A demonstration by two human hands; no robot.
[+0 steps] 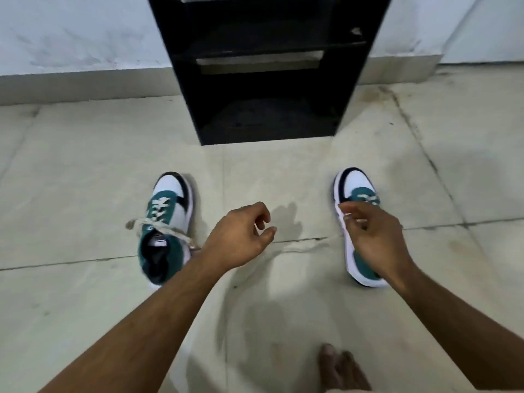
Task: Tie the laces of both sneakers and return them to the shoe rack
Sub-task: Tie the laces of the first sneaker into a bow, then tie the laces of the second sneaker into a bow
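A: Two bare arms reach out over the tiled floor [85, 171], with toes [337, 364] poking in at the bottom edge of the view

B: And the left hand [241, 236] hangs between the shoes, fingers loosely curled, gripping nothing at all, clear of the floor by the look of its shadow

A: Right hand [374, 236] is the busy one. It's over the right sneaker [351, 194], fingers bent toward the lace area, covering most of the shoe. Whether it has a lace pinched, I cannot tell, the fingertips are blurred

B: Now the left sneaker [167, 222], just beside that left forearm. Its laces [158, 225] already sit in what looks like a bow across the tongue, ends trailing to both sides

A: So my read: one shoe done, the other in hand. To do this well, bring the idle left hand across, take one lace end in each hand, pull snug before crossing, then keep tension on the first knot while forming the loops

B: Agreed, and hold the shoe steady, it's light and will likely slide on smooth tile if tugged sideways

A: Both sneakers stand on the floor, toes pointing away, well apart from each other

B: Beyond them, the black shoe rack [266, 95] against the wall [71, 32], the shelves in view looking dark and seemingly vacant, waiting for the pair
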